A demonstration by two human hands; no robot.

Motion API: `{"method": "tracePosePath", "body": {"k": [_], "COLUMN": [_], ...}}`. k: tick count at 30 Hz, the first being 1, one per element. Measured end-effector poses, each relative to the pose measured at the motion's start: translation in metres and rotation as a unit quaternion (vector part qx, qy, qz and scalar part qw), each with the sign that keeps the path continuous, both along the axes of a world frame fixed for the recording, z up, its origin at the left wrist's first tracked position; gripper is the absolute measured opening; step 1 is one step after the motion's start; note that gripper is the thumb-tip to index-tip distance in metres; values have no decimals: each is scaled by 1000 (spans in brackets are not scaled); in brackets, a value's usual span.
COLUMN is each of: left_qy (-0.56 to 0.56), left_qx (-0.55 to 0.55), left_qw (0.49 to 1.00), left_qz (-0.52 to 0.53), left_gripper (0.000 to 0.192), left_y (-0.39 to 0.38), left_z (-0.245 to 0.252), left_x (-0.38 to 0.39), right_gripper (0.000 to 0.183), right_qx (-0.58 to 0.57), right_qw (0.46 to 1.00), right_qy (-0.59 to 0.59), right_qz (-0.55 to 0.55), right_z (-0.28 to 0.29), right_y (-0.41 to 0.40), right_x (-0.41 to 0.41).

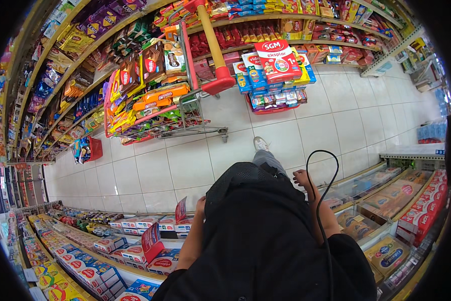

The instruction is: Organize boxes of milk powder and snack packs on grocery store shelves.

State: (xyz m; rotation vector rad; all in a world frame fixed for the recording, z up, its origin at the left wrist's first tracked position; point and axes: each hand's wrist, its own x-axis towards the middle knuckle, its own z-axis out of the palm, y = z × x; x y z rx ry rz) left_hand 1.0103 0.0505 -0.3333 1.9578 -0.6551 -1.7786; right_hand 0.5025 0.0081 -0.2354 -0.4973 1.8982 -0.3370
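My left hand (201, 205) hangs beside my black clothing, near the shelf of milk-formula boxes (159, 259). Dark fabric partly covers it, so its fingers and anything in them are hidden. On the other side, my right hand (302, 178) hangs at hip height with loosely bent fingers and nothing visible in it. A black cable (325, 154) loops over that forearm. Ahead on the floor, a red shopping basket (272, 111) carries stacked boxes, topped by a red-and-white SGM box (278, 61). To its left stands a metal shopping cart (189, 109) full of biscuit and wafer packs.
A yellow cart handle with red ends (210, 35) juts toward the basket. Another red basket (96, 149) stands farther left on the tiled floor (189, 161). Snack shelves (255, 20) line the far side; a glass display case (379, 225) is at my right.
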Motion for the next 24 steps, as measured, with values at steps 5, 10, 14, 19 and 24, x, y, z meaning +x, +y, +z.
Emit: {"method": "tracePosePath", "body": {"k": [5,10,14,19,24], "left_qy": [-26,-25,-45,-49,16], "left_qx": [34,30,-6,-13,12], "left_qw": [998,999,999,999,998], "left_qz": [35,34,9,-1,63], "left_gripper": [37,41,42,40,40], "left_y": [-2,-8,0,10,14], "left_z": [0,24,8,-8,9], "left_x": [3,0,15,24,10], "right_gripper": [31,28,28,28,30], "right_qx": [-6,5,-2,-4,4], "right_qw": [1000,1000,1000,1000,999], "right_qy": [4,2,-7,-24,-18], "right_qz": [4,-4,11,12,35], "right_z": [-6,-11,-15,-16,-13], "right_y": [-3,-2,-5,-8,-13], "right_x": [5,10,16,20,19]}}
